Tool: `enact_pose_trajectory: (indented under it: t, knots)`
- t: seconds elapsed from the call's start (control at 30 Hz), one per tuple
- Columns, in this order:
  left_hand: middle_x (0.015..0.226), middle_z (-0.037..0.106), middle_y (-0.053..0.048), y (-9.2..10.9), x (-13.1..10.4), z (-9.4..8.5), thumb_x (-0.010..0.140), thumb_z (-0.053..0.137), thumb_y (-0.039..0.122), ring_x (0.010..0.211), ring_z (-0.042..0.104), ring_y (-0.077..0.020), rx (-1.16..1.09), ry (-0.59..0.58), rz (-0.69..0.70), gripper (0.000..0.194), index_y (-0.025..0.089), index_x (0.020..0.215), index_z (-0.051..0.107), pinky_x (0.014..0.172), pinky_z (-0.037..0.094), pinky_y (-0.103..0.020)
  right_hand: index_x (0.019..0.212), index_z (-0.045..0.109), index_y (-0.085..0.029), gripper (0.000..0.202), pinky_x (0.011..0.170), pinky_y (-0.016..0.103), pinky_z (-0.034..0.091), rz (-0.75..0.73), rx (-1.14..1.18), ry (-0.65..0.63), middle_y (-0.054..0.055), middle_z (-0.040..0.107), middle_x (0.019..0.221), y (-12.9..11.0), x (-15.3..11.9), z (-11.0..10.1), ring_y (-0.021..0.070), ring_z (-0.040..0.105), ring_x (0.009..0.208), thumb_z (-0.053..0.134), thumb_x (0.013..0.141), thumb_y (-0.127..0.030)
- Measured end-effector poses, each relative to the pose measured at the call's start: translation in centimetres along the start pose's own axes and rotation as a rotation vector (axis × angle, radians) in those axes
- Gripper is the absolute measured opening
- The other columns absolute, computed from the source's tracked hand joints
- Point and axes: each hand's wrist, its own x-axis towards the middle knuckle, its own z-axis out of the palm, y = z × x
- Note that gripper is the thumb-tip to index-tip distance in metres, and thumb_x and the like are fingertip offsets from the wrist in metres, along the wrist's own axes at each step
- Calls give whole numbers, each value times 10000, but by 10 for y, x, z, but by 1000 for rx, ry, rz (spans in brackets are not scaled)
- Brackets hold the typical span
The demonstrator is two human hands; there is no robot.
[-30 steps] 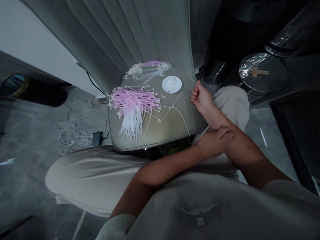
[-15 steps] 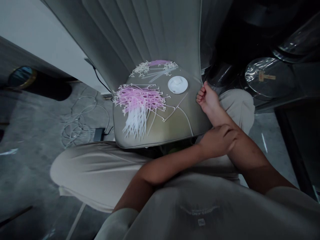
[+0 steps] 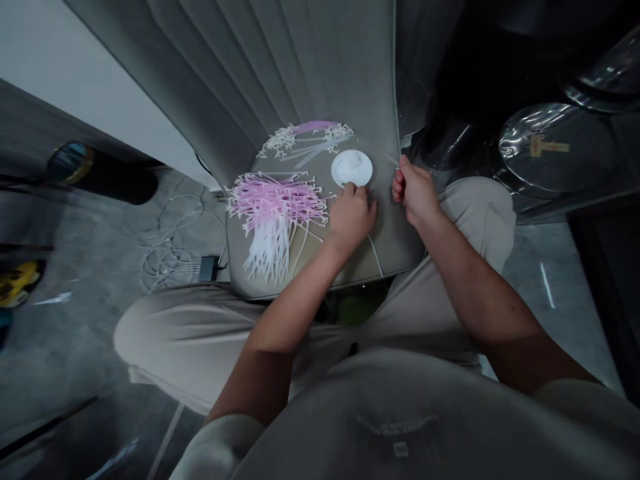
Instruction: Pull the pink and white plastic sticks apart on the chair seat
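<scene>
My right hand (image 3: 417, 190) is closed in a pinch at the right edge of the grey chair seat (image 3: 345, 270). A thin translucent strip (image 3: 391, 160) sticks out from its fingertips, blurred. My left hand (image 3: 353, 212) is palm down over the seat, thumb apart from the curled fingers, whose tips are at the near rim of a small white dish (image 3: 352, 168). Something white lies in that dish. To the left lies a heap of thin pink sticks with small white forked ends (image 3: 275, 195). White strips (image 3: 270, 250) fan out toward me below them. A loose white strip (image 3: 376, 257) runs beneath my left hand.
Farther back on the seat is a pile of white-ended pieces (image 3: 280, 141) beside clear strips (image 3: 320, 148). The chair's backrest (image 3: 300, 60) rises behind. Coiled cables (image 3: 173, 257) and a dark box (image 3: 209, 268) lie on the floor at left. Clear round containers (image 3: 545, 150) stand at right.
My left hand has moved from my right forearm forward to the near rim of the dish. My right hand stays at the seat's edge, slightly turned. The view has shifted a little.
</scene>
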Motion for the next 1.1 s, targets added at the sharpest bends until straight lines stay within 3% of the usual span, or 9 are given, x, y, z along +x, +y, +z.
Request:
enact_pose_trajectory:
  t: [0.2, 0.43, 0.57, 0.67, 0.87, 1.0, 1.1]
  knots:
    - [1150, 644, -148, 2, 7, 1, 981, 391, 337, 1004, 654, -268, 103, -116, -71, 330, 147, 1125, 618, 820, 500, -346, 575, 415, -195, 495, 369, 171, 263, -40, -84, 24, -87, 395, 441, 1, 1, 0, 30, 350, 362, 519, 929, -525]
    - [1011, 713, -186, 0, 18, -7, 913, 443, 277, 966, 690, -317, 132, -198, -92, 312, 112, 1015, 688, 783, 528, -378, 565, 432, -190, 460, 355, 174, 257, -62, -97, 41, -81, 410, 433, 6, 4, -1, 33, 358, 349, 504, 967, -400]
    - [989, 719, -200, 2, 14, -10, 876, 471, 262, 943, 696, -333, 124, -185, -80, 307, 96, 992, 701, 771, 531, -393, 568, 443, -190, 441, 352, 170, 268, -70, -129, 47, -80, 419, 434, 9, 7, 1, 35, 368, 351, 485, 981, -339]
    - [995, 728, -163, -3, 6, -15, 884, 462, 260, 922, 697, -294, 34, -172, -11, 299, 121, 999, 701, 781, 526, -366, 566, 446, -190, 438, 356, 172, 274, -79, -137, 38, -78, 424, 440, 9, 6, 2, 37, 369, 356, 483, 981, -325]
    - [1046, 721, -90, -23, -18, -31, 878, 489, 186, 912, 663, -198, -147, -188, 148, 348, 154, 1175, 667, 829, 498, -290, 551, 446, -192, 472, 369, 175, 278, -53, -167, -33, -71, 434, 445, 10, -11, 6, 39, 372, 371, 545, 931, -452]
    - [957, 691, -76, -34, -38, -42, 904, 495, 228, 840, 641, -182, -235, -128, 200, 255, 166, 1021, 712, 792, 495, -291, 558, 460, -192, 510, 388, 180, 295, -62, -193, -155, -65, 448, 462, 20, -32, 14, 42, 387, 390, 592, 854, -586]
    - [989, 685, -71, -38, -49, -48, 928, 494, 261, 911, 640, -183, -344, -68, 225, 234, 168, 976, 702, 860, 489, -298, 564, 466, -195, 545, 397, 189, 305, -34, -212, -188, -64, 438, 469, 25, -43, 18, 51, 387, 403, 584, 810, -667]
